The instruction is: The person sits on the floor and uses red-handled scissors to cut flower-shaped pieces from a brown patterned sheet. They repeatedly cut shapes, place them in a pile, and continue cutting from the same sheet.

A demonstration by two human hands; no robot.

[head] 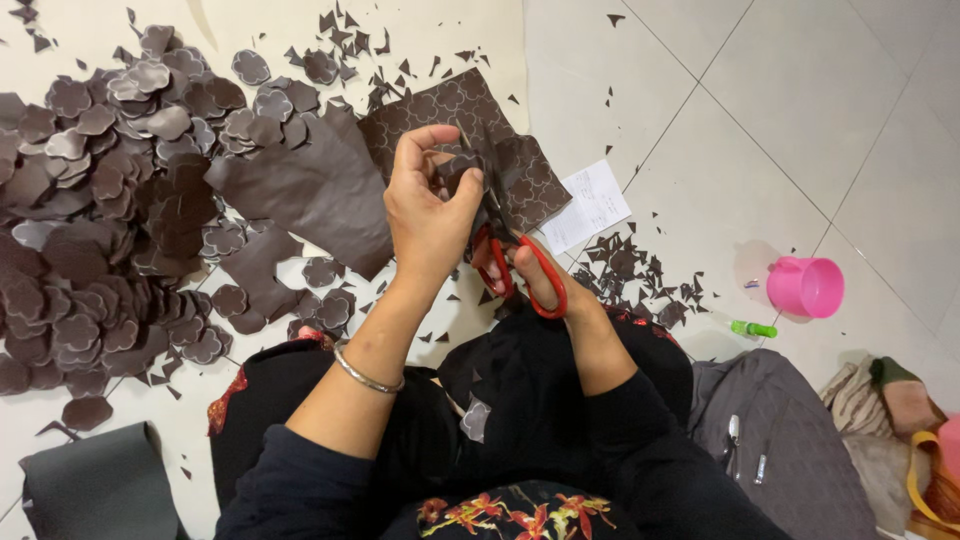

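Gripping a patterned brown sheet (pixel 500 150), the left hand (pixel 428 215) feeds it to red-handled scissors (pixel 515 265) grasped by the right hand (pixel 535 275) above the floor (pixel 800 120).

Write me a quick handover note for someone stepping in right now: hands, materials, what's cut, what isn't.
Left hand: grips the small brown piece being cut.
Right hand: grip on the red-handled scissors, blades at that piece.
Patterned brown sheet: on the floor ahead, shapes marked, mostly uncut.
Done: large pile of cut flower shapes at left; offcuts scattered around.
Left: finish this shape, then the remaining sheet.
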